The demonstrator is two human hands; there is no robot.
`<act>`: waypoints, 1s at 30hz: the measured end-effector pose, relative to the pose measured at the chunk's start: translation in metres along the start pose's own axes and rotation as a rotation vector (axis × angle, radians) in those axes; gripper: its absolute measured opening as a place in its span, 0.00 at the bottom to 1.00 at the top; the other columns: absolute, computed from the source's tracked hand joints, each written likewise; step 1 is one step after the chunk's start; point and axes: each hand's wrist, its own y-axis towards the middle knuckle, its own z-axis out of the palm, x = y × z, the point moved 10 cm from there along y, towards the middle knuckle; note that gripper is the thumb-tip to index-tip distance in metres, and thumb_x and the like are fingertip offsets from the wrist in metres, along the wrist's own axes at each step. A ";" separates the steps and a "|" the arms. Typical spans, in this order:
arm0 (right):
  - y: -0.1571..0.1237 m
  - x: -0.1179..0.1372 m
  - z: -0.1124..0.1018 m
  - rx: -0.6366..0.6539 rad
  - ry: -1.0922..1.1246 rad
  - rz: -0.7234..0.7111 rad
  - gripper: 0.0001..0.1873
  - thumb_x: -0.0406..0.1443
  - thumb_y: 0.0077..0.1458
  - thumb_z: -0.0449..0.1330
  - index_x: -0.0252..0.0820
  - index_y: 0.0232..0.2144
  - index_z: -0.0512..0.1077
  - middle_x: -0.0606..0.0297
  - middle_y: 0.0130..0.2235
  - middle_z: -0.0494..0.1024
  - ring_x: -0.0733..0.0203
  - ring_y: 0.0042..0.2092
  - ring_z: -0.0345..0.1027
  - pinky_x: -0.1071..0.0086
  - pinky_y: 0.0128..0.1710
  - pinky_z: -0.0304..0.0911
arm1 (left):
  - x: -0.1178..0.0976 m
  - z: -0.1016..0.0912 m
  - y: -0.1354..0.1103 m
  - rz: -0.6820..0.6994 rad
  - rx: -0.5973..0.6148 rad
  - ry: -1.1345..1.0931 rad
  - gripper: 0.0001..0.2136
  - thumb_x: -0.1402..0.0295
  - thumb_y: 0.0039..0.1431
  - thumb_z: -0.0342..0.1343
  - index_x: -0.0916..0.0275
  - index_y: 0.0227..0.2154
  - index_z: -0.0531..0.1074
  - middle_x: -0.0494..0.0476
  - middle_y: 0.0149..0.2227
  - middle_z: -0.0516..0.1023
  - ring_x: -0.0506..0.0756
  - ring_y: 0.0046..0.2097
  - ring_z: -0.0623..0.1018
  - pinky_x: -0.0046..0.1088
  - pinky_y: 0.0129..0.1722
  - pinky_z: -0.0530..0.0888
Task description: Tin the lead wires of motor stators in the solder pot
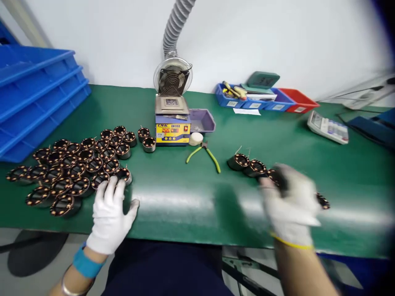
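Observation:
Both hands wear white gloves. My left hand (pixel 109 213) lies open on the green bench mat (pixel 185 201), fingers spread, its fingertips touching the nearest pieces of a large cluster of round black coils with copper windings (pixel 77 168). My right hand (pixel 290 205) is smeared by motion at the right, over a short row of the same coils (pixel 247 164); something dark shows at its fingers, and another coil (pixel 323 201) peeks out beyond it. Whether it grips anything is unclear.
A solder pot with a lit display (pixel 172 123) stands mid-bench under a fume fan and hose (pixel 173 78), with a purple tray (pixel 201 120) beside it. Green-handled cutters (pixel 205 156) lie in front. Blue crates (pixel 33 94) stack at left; small bins (pixel 262 98) and a calculator (pixel 327 127) sit far right.

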 end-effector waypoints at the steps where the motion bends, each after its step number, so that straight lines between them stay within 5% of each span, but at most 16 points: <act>1: -0.002 0.038 0.025 0.107 0.083 -0.073 0.23 0.38 0.55 0.60 0.44 0.53 0.68 0.50 0.50 0.73 0.42 0.54 0.67 0.42 0.52 0.62 | -0.008 0.006 0.005 0.036 0.023 -0.015 0.29 0.59 0.57 0.58 0.69 0.58 0.62 0.73 0.61 0.62 0.74 0.61 0.61 0.54 0.59 0.65; 4: -0.011 0.136 0.102 0.511 0.411 -0.201 0.22 0.37 0.56 0.57 0.42 0.54 0.67 0.54 0.55 0.71 0.53 0.57 0.66 0.56 0.55 0.66 | -0.039 0.026 0.027 0.201 0.117 -0.084 0.26 0.63 0.59 0.55 0.68 0.58 0.62 0.72 0.63 0.58 0.72 0.62 0.60 0.51 0.59 0.66; 6: -0.014 0.163 0.140 0.638 0.565 -0.133 0.23 0.38 0.56 0.58 0.41 0.54 0.67 0.55 0.56 0.70 0.55 0.56 0.66 0.58 0.55 0.66 | -0.057 0.037 0.046 0.310 0.159 -0.151 0.24 0.65 0.60 0.54 0.67 0.58 0.63 0.71 0.64 0.56 0.71 0.64 0.58 0.49 0.60 0.66; 8: -0.017 0.159 0.171 0.683 0.725 0.080 0.23 0.39 0.56 0.58 0.38 0.53 0.67 0.54 0.52 0.72 0.59 0.48 0.71 0.63 0.48 0.71 | -0.066 0.045 0.067 0.361 0.162 -0.256 0.25 0.65 0.59 0.54 0.67 0.59 0.61 0.70 0.64 0.58 0.68 0.64 0.59 0.47 0.60 0.65; 11: -0.027 0.132 0.200 0.702 0.876 0.361 0.23 0.39 0.56 0.57 0.36 0.53 0.67 0.56 0.45 0.75 0.65 0.36 0.73 0.67 0.38 0.73 | -0.058 0.049 0.091 0.249 0.103 -0.406 0.34 0.59 0.55 0.58 0.68 0.61 0.57 0.71 0.63 0.60 0.65 0.63 0.63 0.43 0.61 0.65; 21: -0.026 0.126 0.197 0.867 0.759 0.291 0.24 0.40 0.55 0.60 0.38 0.53 0.69 0.56 0.49 0.76 0.63 0.40 0.73 0.67 0.43 0.70 | -0.046 0.079 0.096 -0.324 0.493 -0.438 0.40 0.44 0.44 0.62 0.55 0.59 0.61 0.64 0.50 0.76 0.71 0.49 0.77 0.46 0.43 0.76; 27: -0.037 0.115 0.200 0.954 0.798 0.442 0.26 0.49 0.62 0.51 0.41 0.55 0.68 0.63 0.38 0.79 0.65 0.32 0.72 0.69 0.36 0.69 | -0.059 0.084 0.102 -0.211 0.551 -0.541 0.41 0.55 0.46 0.62 0.52 0.64 0.54 0.58 0.50 0.77 0.65 0.51 0.77 0.41 0.51 0.74; 30: -0.032 0.112 0.196 0.961 0.633 0.391 0.25 0.49 0.60 0.53 0.45 0.54 0.70 0.62 0.42 0.79 0.58 0.42 0.73 0.64 0.44 0.68 | -0.058 0.086 0.100 -0.229 0.533 -0.527 0.40 0.49 0.41 0.65 0.53 0.59 0.61 0.58 0.49 0.78 0.64 0.49 0.77 0.41 0.50 0.74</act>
